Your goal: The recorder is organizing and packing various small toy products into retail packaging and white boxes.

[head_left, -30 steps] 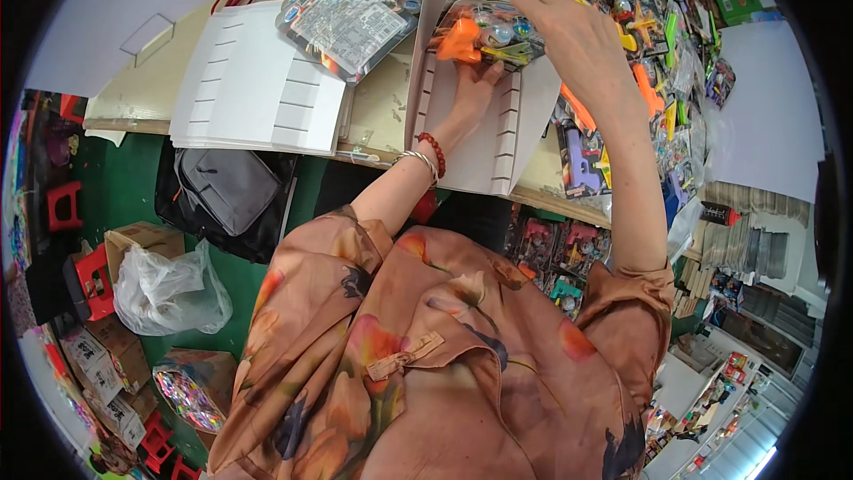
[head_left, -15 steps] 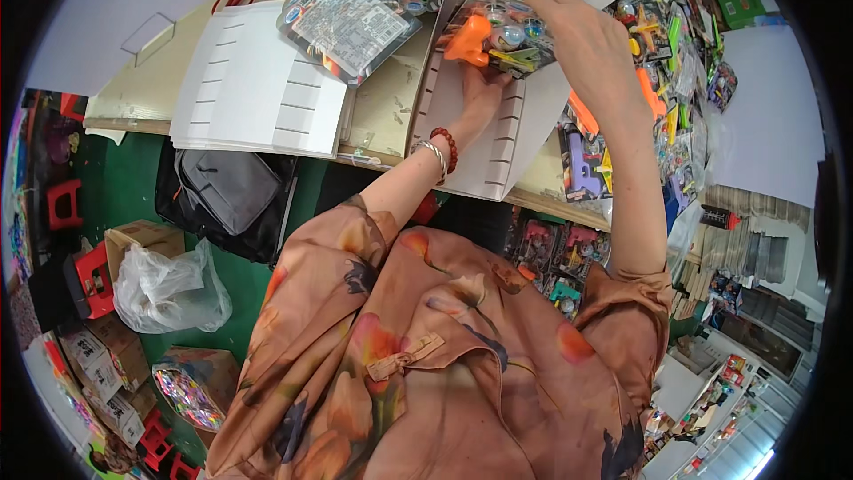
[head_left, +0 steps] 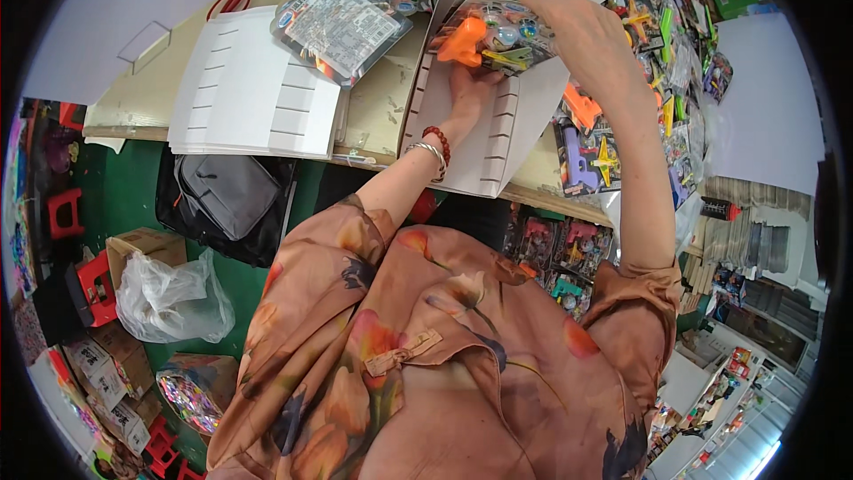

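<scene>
A blister-packed toy (head_left: pixel 508 34) with an orange plastic piece and clear round parts is held at the far end of an upright-walled white cardboard box (head_left: pixel 451 160). Rows of slits run along the box's two sides. My left hand (head_left: pixel 473 89), with a red bead bracelet and a silver bangle at the wrist, reaches into the box and grips the pack's near edge from below. Over the pack's right side bends my right hand (head_left: pixel 582 36), its fingers at the top right edge; its fingertips are partly hidden behind the pack.
Left of the box lie flat white slitted cards (head_left: pixel 240 80) and a face-down blister pack (head_left: pixel 342 27). Red-handled scissors (head_left: pixel 233 0) rest behind them. Many packed toys (head_left: pixel 657 44) are heaped on the right. Below the table are a dark bag (head_left: pixel 227 196) and a plastic sack (head_left: pixel 173 293).
The whole view has shifted slightly. Both hands stay on the same toy pack, which has tilted or moved very little within the box.
</scene>
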The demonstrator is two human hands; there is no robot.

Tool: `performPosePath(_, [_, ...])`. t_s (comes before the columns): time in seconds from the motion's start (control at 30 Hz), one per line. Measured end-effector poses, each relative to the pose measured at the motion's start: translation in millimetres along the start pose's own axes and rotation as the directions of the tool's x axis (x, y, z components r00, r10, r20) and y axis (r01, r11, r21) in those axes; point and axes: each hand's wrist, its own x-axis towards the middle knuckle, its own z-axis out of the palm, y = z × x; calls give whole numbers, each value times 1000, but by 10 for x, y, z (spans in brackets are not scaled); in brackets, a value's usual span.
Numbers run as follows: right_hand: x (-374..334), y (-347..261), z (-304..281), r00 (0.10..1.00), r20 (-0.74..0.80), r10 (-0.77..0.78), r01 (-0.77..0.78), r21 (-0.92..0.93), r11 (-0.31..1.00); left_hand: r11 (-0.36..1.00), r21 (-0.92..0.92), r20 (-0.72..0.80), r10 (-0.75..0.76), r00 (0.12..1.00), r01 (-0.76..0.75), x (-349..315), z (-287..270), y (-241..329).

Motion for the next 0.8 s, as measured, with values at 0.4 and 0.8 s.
performPosePath(0.4, [-57, -3, 28, 985, 125, 119, -119, -7, 993, 996, 69, -127, 64, 990, -56, -70, 34, 114])
performPosePath(0.8, [-96, -187, 136, 997, 44, 67, -67, 2, 998, 778, -594, -120, -340, 933, 207, -127, -258, 434])
